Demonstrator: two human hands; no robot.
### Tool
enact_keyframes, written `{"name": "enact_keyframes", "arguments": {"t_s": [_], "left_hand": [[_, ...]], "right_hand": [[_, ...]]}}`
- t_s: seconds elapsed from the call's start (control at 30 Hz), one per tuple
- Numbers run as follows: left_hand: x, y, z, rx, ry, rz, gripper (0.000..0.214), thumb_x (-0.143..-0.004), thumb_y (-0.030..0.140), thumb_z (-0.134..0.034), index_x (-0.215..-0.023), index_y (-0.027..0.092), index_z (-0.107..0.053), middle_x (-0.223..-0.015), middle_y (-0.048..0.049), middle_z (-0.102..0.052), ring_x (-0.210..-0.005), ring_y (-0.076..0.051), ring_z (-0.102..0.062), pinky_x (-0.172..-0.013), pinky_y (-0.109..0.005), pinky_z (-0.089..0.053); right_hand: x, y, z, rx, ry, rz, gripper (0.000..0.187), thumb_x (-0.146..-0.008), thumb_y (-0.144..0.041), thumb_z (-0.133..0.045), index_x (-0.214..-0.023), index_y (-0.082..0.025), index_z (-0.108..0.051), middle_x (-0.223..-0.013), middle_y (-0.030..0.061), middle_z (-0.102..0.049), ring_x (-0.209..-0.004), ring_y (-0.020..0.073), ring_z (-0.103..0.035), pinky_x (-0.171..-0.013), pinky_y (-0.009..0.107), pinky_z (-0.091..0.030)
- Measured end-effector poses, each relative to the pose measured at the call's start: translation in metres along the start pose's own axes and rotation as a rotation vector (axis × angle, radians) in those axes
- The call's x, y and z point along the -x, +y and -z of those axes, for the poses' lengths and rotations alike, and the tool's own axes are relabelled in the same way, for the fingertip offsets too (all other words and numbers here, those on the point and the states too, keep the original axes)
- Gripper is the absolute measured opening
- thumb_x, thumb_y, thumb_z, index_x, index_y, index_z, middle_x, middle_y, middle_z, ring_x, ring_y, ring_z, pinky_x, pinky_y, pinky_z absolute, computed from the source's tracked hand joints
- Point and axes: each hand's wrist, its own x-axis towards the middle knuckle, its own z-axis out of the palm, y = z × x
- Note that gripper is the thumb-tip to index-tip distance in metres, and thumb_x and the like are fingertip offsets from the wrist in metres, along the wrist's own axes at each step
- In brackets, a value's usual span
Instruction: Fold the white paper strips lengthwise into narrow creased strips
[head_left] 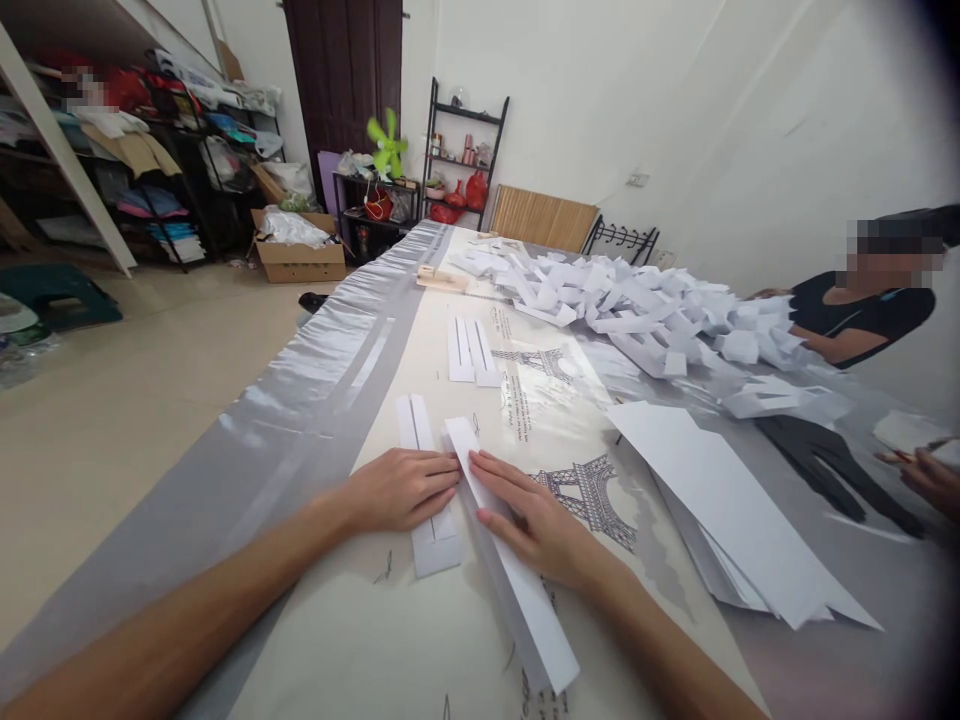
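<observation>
My left hand [401, 489] lies flat with fingers together on a folded white paper strip [429, 540] that rests on the table. My right hand [525, 515] presses flat, fingers stretched, on a longer white strip [536, 620] that runs diagonally toward me. The fingertips of both hands meet near the long strip's far end. Another pair of folded strips [469, 350] lies farther along the table.
A stack of flat white sheets [739, 510] sits to my right. A big heap of folded paper pieces [645, 310] fills the far right of the table [315, 400]. A seated person [862, 310] is at the right; another hand [926, 475] shows at the right edge. Shelves and boxes line the back.
</observation>
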Motion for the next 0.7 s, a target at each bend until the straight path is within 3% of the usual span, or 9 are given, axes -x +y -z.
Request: {"name": "enact_keyframes", "arguments": {"t_s": [0.23,0.57,0.7], "left_hand": [[-0.0038,0.0032,0.006,-0.078,0.101,-0.008,0.029,-0.104,0.023,-0.044,-0.107,0.016,-0.072,-0.102,-0.0089,-0.076,-0.094,-0.022,-0.07,-0.087,-0.038,-0.056],[-0.0046,0.0041,0.0069,-0.06,0.108,0.027,0.031,-0.104,0.022,-0.042,-0.099,0.018,-0.072,-0.094,-0.0078,-0.073,-0.09,-0.022,-0.067,-0.086,-0.038,-0.054],[-0.0035,0.0023,0.0,-0.128,0.106,0.125,0.028,-0.105,0.028,-0.043,-0.114,0.016,-0.067,-0.111,-0.0113,-0.07,-0.104,-0.026,-0.065,-0.091,-0.042,-0.054]], "right_hand": [[-0.0003,-0.0006,-0.0089,0.098,0.01,0.036,0.06,-0.103,-0.038,-0.054,-0.158,-0.024,-0.036,-0.161,0.0062,-0.04,-0.151,0.0262,-0.033,-0.122,0.051,-0.036],[-0.0034,-0.0058,-0.0082,0.145,-0.006,0.042,0.059,-0.102,-0.038,-0.055,-0.157,-0.025,-0.039,-0.158,0.0068,-0.045,-0.15,0.0279,-0.036,-0.12,0.053,-0.039],[-0.0041,-0.0059,-0.0089,0.147,-0.013,0.037,0.059,-0.102,-0.039,-0.055,-0.157,-0.023,-0.039,-0.158,0.0074,-0.045,-0.15,0.0277,-0.035,-0.121,0.053,-0.038]]}}
